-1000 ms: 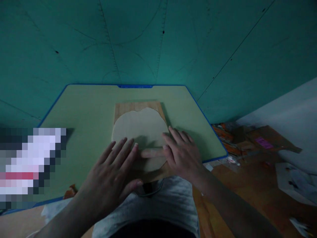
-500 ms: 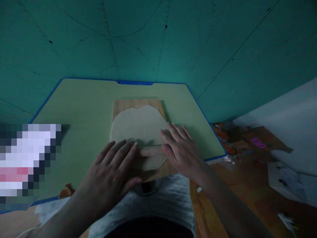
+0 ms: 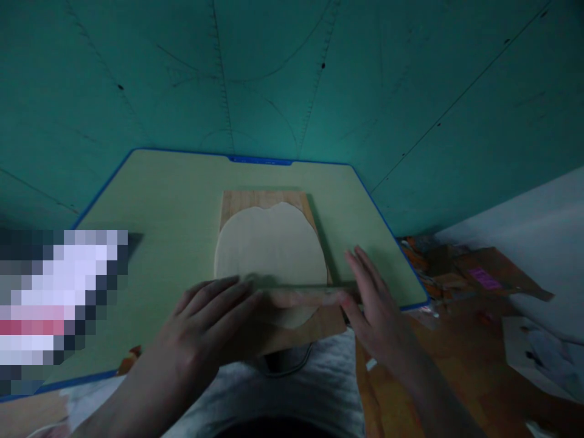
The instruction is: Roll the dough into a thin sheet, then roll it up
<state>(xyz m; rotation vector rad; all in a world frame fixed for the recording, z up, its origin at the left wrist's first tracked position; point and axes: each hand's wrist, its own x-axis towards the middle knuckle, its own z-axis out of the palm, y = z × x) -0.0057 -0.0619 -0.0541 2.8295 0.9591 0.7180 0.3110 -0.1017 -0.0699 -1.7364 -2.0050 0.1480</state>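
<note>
Pale wooden rolling pin [image 3: 303, 297] crosses flat cream dough [image 3: 274, 249]; left hand [image 3: 201, 328], grip unclear, and right hand [image 3: 378, 319], fingers extended, touch opposite ends, apparently for even pressure.

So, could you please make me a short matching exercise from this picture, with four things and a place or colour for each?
1. rolling pin
2. dough sheet
3. tabletop
4. wall

A. pale green with a blue edge
B. lying across the dough sheet, between left hand and right hand
C. dark teal
D. spread flat on the wooden board

Pairs: 1-B, 2-D, 3-A, 4-C
</note>
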